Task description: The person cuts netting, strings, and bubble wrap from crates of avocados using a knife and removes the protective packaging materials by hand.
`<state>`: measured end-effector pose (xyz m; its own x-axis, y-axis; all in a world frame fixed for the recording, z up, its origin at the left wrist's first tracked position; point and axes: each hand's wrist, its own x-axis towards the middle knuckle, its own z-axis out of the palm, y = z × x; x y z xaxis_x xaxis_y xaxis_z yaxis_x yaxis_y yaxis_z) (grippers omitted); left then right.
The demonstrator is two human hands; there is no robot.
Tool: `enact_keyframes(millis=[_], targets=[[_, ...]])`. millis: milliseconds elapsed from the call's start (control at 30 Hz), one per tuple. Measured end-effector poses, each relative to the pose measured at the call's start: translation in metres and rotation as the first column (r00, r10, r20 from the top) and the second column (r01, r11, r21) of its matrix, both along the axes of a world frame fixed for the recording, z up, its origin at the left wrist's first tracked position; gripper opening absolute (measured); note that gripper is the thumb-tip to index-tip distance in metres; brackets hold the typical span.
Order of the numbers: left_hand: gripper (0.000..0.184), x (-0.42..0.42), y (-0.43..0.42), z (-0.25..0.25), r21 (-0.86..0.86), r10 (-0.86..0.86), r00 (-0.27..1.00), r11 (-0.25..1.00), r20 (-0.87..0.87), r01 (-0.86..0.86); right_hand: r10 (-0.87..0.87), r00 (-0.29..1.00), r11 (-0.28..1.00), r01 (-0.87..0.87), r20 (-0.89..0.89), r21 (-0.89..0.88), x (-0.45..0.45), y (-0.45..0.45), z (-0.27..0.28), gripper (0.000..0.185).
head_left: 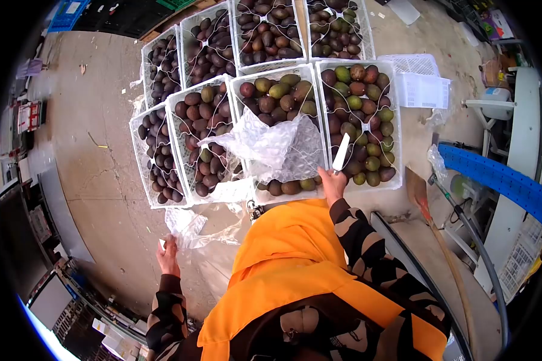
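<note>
Orange apron (283, 240) nearest, right hand (333, 185) grips knife (342, 151), left hand (168, 257) (seemingly) something white (162, 243), part-hidden.

To the right of the right grip (333, 185), a wooden-handled tool (417, 188) is slanting beside a grey pole (483, 248), while farther out a blue perforated strip (494, 180) is running along a long pale beam (520, 138). Well ahead of the grip, a white sheet (403, 11) is lying on the floor (102, 150), and far to its left a blue crate (65, 15) is standing by black crates (111, 21).
</note>
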<state>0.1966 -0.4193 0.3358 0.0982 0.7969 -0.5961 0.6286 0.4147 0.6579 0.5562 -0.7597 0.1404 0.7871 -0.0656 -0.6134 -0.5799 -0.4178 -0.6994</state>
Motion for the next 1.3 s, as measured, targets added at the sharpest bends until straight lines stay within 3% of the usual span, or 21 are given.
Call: enact_keyframes(millis=[67, 133, 167, 200, 233, 300, 333, 367, 400, 433, 500, 533, 633, 733, 833, 900, 1000, 1033, 1100, 1167, 1300], targets=[[0.034, 0.082, 0.000, 0.034, 0.201, -0.128, 0.941, 0.977, 0.314, 0.066, 0.302, 0.880, 0.950, -0.311, 0.366, -0.035, 0.038, 0.033, 0.007, 0.041], [0.035, 0.131, 0.003, 0.041, 0.057, -0.009, 0.765, 0.998, 0.644, -0.037, 0.432, 0.690, 0.878, -0.468, 0.581, -0.097, 0.070, 0.081, 0.042, 0.059], [0.037, 0.153, 0.004, 0.040, 0.134, -0.087, 0.765, 0.991, 0.638, 0.000, 0.523, 0.589, 0.817, -0.553, 0.616, -0.163, 0.083, 0.106, 0.060, 0.071], [0.038, 0.173, 0.008, 0.048, -0.041, 0.098, 0.588, 0.993, 0.803, -0.109, 0.540, 0.554, 0.796, -0.582, 0.634, -0.169, 0.094, 0.130, 0.067, 0.071], [0.040, 0.211, 0.009, 0.074, -0.029, 0.148, 0.583, 0.977, 0.799, -0.209, 0.544, 0.519, 0.785, -0.593, 0.660, -0.180, 0.105, 0.151, 0.055, 0.068], [0.047, 0.230, 0.053, 0.087, 0.258, -0.209, 0.531, 0.966, 0.821, -0.019, 0.544, 0.652, 0.817, -0.555, 0.528, -0.156, 0.141, 0.191, 0.023, 0.037], [0.041, 0.246, 0.070, 0.101, 0.279, -0.236, 0.616, 0.960, 0.752, 0.028, 0.395, 0.757, 0.907, -0.410, 0.521, -0.091, 0.159, 0.207, 0.026, 0.033], [0.034, 0.226, 0.126, 0.076, 0.205, -0.225, 0.505, 0.974, 0.833, 0.095, 0.334, 0.769, 0.941, -0.303, 0.545, -0.148, 0.180, 0.216, 0.030, 0.034], [0.026, 0.213, 0.172, 0.056, 0.155, -0.213, 0.200, 0.950, 0.956, 0.270, 0.330, 0.739, 0.942, -0.220, 0.587, -0.254, 0.203, 0.221, 0.028, 0.035], [0.029, 0.210, 0.204, 0.058, 0.162, -0.208, 0.216, 0.964, 0.954, 0.213, 0.306, 0.716, 0.949, -0.177, 0.627, -0.261, 0.220, 0.221, 0.031, 0.035], [0.035, 0.197, 0.243, 0.091, 0.274, -0.204, 0.436, 0.957, 0.876, -0.101, 0.201, 0.769, 0.961, -0.274, 0.606, 0.028, 0.236, 0.203, 0.031, 0.036], [0.039, 0.179, 0.259, 0.112, 0.366, -0.200, 0.536, 0.903, 0.820, -0.223, 0.248, 0.778, 0.957, -0.289, 0.577, -0.021, 0.233, 0.189, 0.037, 0.037], [0.051, 0.097, 0.290, 0.164, 0.663, -0.104, 0.804, 0.631, 0.586, -0.402, 0.108, 0.947, 0.973, -0.163, 0.302, 0.164, 0.197, 0.130, 0.009, 0.041], [0.063, 0.012, 0.294, 0.202, 0.914, 0.160, 0.961, 0.308, 0.224, -0.265, -0.087, 0.989, 0.969, 0.056, 0.122, 0.239, 0.106, 0.074, 0.001, 0.038], [0.076, -0.068, 0.272, 0.220, 0.983, 0.460, 0.884, 0.182, -0.081, -0.004, -0.118, 0.983, 0.974, 0.142, -0.139, 0.175, 0.007, 0.038, 0.020, 0.038], [0.085, -0.134, 0.237, 0.225, 0.949, 0.626, 0.717, 0.262, -0.306, 0.177, -0.042, 0.976, 0.991, 0.068, -0.215, 0.116, -0.053, 0.020, 0.024, 0.036], [0.087, -0.208, 0.180, 0.179, 0.716, 0.613, 0.369, 0.608, -0.698, 0.343, 0.121, 0.949, 0.982, -0.072, -0.290, 0.173, -0.113, -0.004, 0.038, 0.030], [0.090, -0.232, 0.167, 0.155, 0.698, 0.634, 0.292, 0.652, -0.716, 0.296, 0.167, 0.948, 0.975, -0.119, -0.270, 0.187, -0.122, -0.001, 0.040, 0.029], [0.102, -0.289, 0.154, 0.103, 0.530, 0.540, 0.107, 0.841, -0.835, -0.113, 0.218, 0.952, 0.966, -0.179, -0.213, 0.188, -0.130, -0.001, 0.047, 0.029], [0.097, -0.346, 0.144, 0.031, 0.348, 0.405, 0.153, 0.888, -0.901, -0.300, 0.194, 0.974, 0.980, -0.186, -0.120, 0.078, -0.131, 0.006, 0.052, 0.030], [0.089, -0.418, 0.106, -0.097, 0.028, 0.226, 0.424, 0.905, -0.877, -0.424, -0.097, 0.992, 0.994, 0.101, -0.080, 0.052, -0.168, 0.043, 0.090, 0.029]])
